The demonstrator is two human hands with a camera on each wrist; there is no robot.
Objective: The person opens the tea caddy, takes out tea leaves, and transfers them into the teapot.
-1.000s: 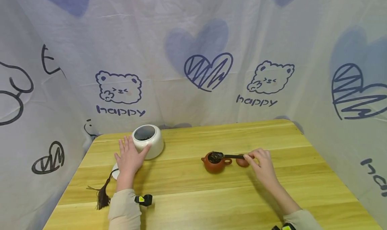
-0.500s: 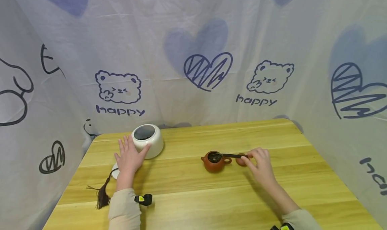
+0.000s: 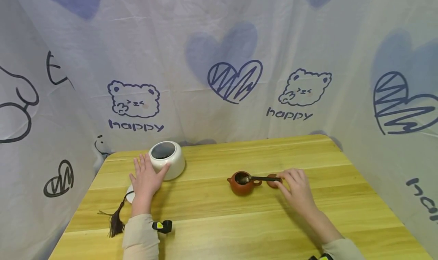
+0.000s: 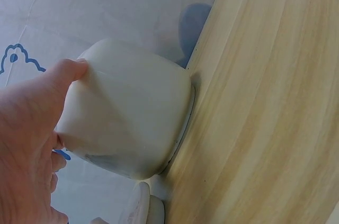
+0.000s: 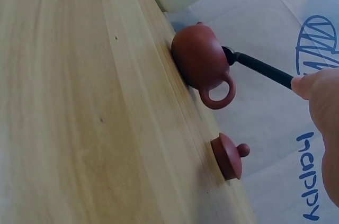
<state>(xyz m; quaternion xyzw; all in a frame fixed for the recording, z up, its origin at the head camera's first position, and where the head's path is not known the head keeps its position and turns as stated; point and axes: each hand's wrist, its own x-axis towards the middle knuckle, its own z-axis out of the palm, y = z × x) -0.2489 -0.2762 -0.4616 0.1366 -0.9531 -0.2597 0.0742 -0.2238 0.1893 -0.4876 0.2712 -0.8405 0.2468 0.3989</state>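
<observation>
My left hand (image 3: 147, 177) holds the side of a white jar (image 3: 176, 165), its thumb across the front and its fingers along the left. Dark leaf-like bits lie inside the jar. My right hand (image 3: 298, 190) pinches the end of a dark-handled spoon (image 3: 265, 179). The spoon's bowl is at the mouth of a small reddish-brown teapot (image 3: 241, 187); in the right wrist view the teapot (image 5: 198, 57) partly hides that bowl. Right of the teapot's handle lies its knobbed lid (image 5: 228, 156), below the right hand's fingertips in the head view.
A white lid (image 3: 130, 194) lies by the left wrist, partly hidden by it. Beside it is a dark tassel (image 3: 117, 222) on a cord. Everything stands on a wooden table (image 3: 212, 229), with a printed cloth (image 3: 191, 111) hanging behind and at both sides.
The spoon's bowl, heaped with dark leaves earlier, has tipped into the teapot's mouth and now shows a pale surface. The right hand has turned slightly; the left hand and jar stay put.
</observation>
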